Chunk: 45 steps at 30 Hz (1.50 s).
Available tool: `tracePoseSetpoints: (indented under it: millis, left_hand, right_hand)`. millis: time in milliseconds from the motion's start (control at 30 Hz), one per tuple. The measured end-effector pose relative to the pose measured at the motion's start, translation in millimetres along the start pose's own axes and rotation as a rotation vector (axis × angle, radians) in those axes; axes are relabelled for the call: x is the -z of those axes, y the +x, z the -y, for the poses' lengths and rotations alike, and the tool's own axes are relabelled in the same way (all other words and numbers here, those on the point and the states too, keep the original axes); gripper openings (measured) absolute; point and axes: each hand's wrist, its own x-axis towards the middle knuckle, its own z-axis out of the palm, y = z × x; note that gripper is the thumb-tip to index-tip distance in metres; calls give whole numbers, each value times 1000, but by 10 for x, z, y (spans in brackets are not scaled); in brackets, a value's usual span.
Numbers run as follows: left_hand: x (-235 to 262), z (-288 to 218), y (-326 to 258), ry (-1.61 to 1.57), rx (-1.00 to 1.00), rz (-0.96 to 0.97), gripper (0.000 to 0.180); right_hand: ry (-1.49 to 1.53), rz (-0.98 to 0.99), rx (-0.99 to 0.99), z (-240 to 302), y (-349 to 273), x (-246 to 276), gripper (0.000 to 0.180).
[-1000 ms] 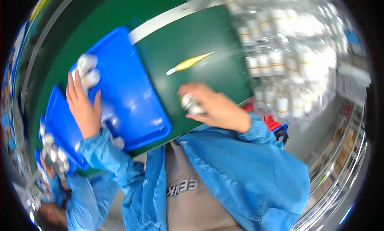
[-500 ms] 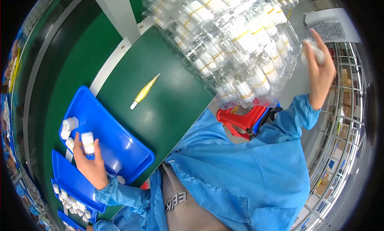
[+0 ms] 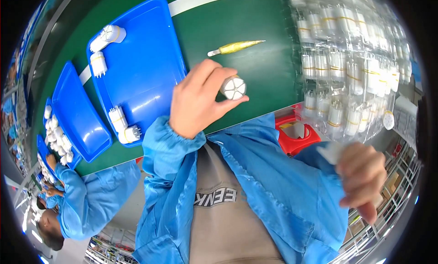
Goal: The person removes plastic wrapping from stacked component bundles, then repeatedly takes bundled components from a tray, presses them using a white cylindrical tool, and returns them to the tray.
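My left hand (image 3: pixel 198 97) holds a white cylindrical bundle (image 3: pixel 235 88) between thumb and fingers, above the table near the blue tray. Its round end faces up and is split into wedge-shaped segments. My right hand (image 3: pixel 362 179) is on the right, beyond the table's edge, its fingers curled and smeared by motion. A blurred white thing (image 3: pixel 331 152) shows beside its fingers; its kind cannot be made out. On the table lies a slim yellow pointed tool (image 3: pixel 236 47) with a pale end. The large blue tray (image 3: pixel 137 72) holds several banded white bundles (image 3: pixel 117 119) along its left side.
Clear plastic packaging (image 3: pixel 349 67) full of banded white bundles is piled on the right of the green table (image 3: pixel 269 76). More blue trays (image 3: pixel 82 113) stand at left, one with white pieces (image 3: pixel 58 138). A co-worker's sleeve (image 3: pixel 98 195) is at lower left; a red stool (image 3: pixel 296 136) is below the table.
The view has turned. My left hand has moved from over the blue tray to over the table with a bundle. My right hand has come lower, nearer my body, its fingers now curled.
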Motion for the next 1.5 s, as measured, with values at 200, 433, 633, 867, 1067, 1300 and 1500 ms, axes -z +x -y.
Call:
tracePoseSetpoints:
  millis: [200, 433, 633, 867, 1067, 1300, 1500]
  left_hand:
    - [-205, 124, -149, -133, 91, 64, 51]
    - [-142, 161, -123, -207, 22, 126, 50]
    - [-155, 132, -115, -201, 39, 118, 54]
    - [-127, 145, -134, -270, 19, 176, 60]
    - [-81, 172, -120, -274, 35, 270, 67]
    - [-62, 156, -92, -257, -7, 272, 70]
    - [-92, 180, -201, -239, 69, 170, 76]
  right_hand:
    - [160, -568, 54, -1365, 98, -617, 24]
    - [-223, -391, -148, -1617, 154, -613, 35]
    - [-95, -499, -244, -1609, 124, -651, 40]
    - [187, -488, -179, -1592, 156, -623, 41]
    - [19, -361, -133, -1610, 190, -583, 48]
    - [-312, -302, -161, -1612, 129, -700, 34]
    - [-38, -478, -257, -1623, 92, -686, 40]
